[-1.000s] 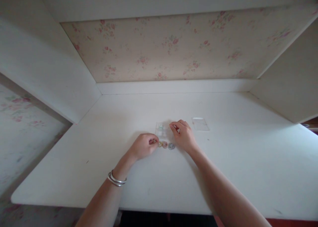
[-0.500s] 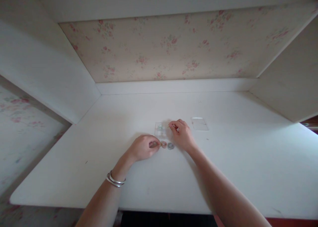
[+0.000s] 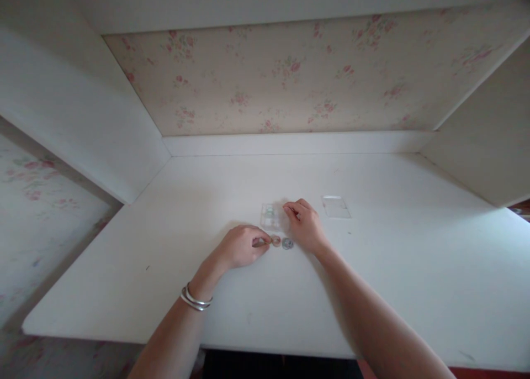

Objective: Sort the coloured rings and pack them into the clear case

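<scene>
Beside the clear box [image 3: 271,217], the left hand [image 3: 240,247] pinches a small round bead [image 3: 261,241], probably light and slippery, while the right hand [image 3: 305,225] fingers curl narrow on the box edge.

This looks like a home, most likely a bedroom or study corner. A white painted desk [image 3: 372,290] sits built into a recess, boxed in by white side panels [image 3: 83,119] and a shelf above. The back wall [image 3: 290,75] of the recess carries cream wallpaper with small pink flowers, and the same paper shows on the wall to the left [image 3: 33,185]. The desktop is worn, with faint marks and scuffs, as household furniture gets.
</scene>
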Tool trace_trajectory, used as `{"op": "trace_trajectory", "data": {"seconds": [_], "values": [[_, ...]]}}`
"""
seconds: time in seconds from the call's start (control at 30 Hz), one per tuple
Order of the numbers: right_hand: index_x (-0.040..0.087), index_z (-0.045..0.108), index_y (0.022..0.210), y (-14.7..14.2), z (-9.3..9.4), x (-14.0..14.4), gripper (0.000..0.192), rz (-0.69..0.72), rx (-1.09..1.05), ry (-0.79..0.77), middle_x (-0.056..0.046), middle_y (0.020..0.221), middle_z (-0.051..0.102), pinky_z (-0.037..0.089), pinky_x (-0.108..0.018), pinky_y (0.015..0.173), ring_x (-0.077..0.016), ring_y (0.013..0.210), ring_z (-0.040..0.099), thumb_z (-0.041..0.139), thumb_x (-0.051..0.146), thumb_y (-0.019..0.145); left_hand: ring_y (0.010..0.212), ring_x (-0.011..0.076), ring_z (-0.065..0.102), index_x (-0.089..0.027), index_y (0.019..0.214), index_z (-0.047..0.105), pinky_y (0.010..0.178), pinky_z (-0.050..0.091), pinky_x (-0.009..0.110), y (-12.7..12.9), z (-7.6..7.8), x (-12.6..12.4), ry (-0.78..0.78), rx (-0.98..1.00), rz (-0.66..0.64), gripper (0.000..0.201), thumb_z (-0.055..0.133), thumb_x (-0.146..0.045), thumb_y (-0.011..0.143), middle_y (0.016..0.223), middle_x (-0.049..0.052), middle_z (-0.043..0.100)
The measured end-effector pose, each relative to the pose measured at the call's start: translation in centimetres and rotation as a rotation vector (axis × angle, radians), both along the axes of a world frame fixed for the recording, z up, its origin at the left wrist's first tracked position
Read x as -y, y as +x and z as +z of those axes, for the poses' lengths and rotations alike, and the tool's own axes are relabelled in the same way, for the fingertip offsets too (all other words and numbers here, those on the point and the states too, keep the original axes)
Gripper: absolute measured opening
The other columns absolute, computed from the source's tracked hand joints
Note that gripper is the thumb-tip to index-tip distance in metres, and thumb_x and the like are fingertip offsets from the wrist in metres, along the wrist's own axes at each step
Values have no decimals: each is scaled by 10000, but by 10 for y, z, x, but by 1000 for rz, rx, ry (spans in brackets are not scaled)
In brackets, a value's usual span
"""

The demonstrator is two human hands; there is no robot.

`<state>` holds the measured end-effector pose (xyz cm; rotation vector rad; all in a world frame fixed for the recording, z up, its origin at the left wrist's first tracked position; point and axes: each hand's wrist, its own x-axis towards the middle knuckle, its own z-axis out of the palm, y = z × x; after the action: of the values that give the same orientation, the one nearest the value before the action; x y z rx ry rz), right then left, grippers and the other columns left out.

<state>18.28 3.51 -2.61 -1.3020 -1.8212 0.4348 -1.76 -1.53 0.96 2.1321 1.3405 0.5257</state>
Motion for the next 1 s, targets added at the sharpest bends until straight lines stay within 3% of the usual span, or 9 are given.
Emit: {"op": "trace_trajectory", "data": {"seconds": [0.33,0.53,1.0], "values": [[193,653,855,-1,-3,-3,257,-31,3,-40,-50,811,598,411,-281,659,-161,719,539,433,317,905,676,154,619,-243,863,752,606,440,231,-1,-4,-1,-16,10,-4,208,557,-269,795,807,29,728],[202,674,896,-1,-2,-2,259,-14,-13,-23,-61,854,616,432,-300,717,-173,773,563,430,287,904,672,158,624,-260,877,750,610,453,238,-1,-5,-1,-32,49,10,185,602,-294,771,813,22,728],[195,677,864,0,1,-5,276,-121,-134,-109,-59,855,642,426,-310,694,-175,740,570,446,347,864,712,155,626,-216,846,731,638,447,233,-4,-7,-3,-30,32,-29,169,583,-292,817,822,40,716]]}}
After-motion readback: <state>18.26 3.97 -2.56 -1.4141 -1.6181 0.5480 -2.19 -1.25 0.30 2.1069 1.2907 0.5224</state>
